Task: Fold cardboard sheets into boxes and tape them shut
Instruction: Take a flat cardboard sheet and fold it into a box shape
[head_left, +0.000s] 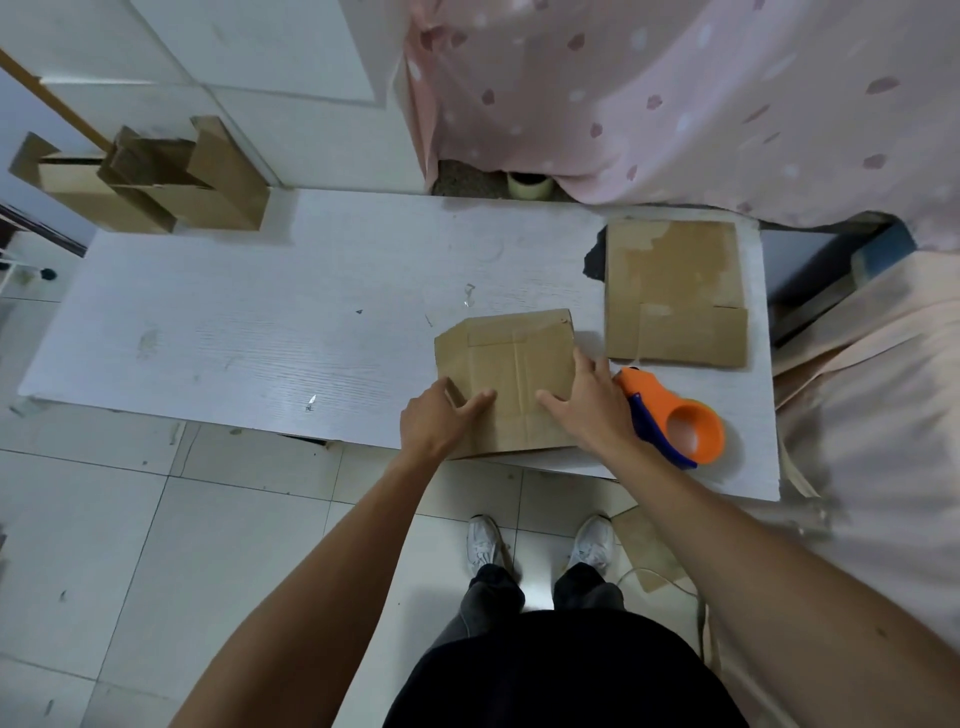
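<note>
table (208, 322): white wood-grain top, long, low; holds all the cardboard; a few tape scraps and scuffs on the bare part
finished boxes (156, 187): brown cluster at the far left corner of the table, flaps up, well apart from the hands
spare sheet (675, 291): flattened brown cardboard, far right of table, just beyond the dispenser; pale patches where old tape seems peeled off
cardboard sheet (511, 374): the piece in hand; lies flat at the near edge of the table, near end overhanging slightly; brown, creased, flap slits visible, a strip of old tape across the far part, far left corner cut at an angle
handling: looks light and stiff along panels, bends easily at the scored creases; likely slides on the smooth top, so needs pinning; worn, edges may tear if yanked
where to grip: judged best at the side edges or open flap ends, thumbs on a crease line, to pop it open into a tube
tape dispenser (670, 415): orange with blue blade guard, on table just right of the right hand, touching or nearly
left hand (441, 415): fingers spread, pressing flat on the sheet's near left part; not clamped on anything
right hand (587, 400): fingers splayed, palm down on the sheet's right edge; holds nothing
</note>
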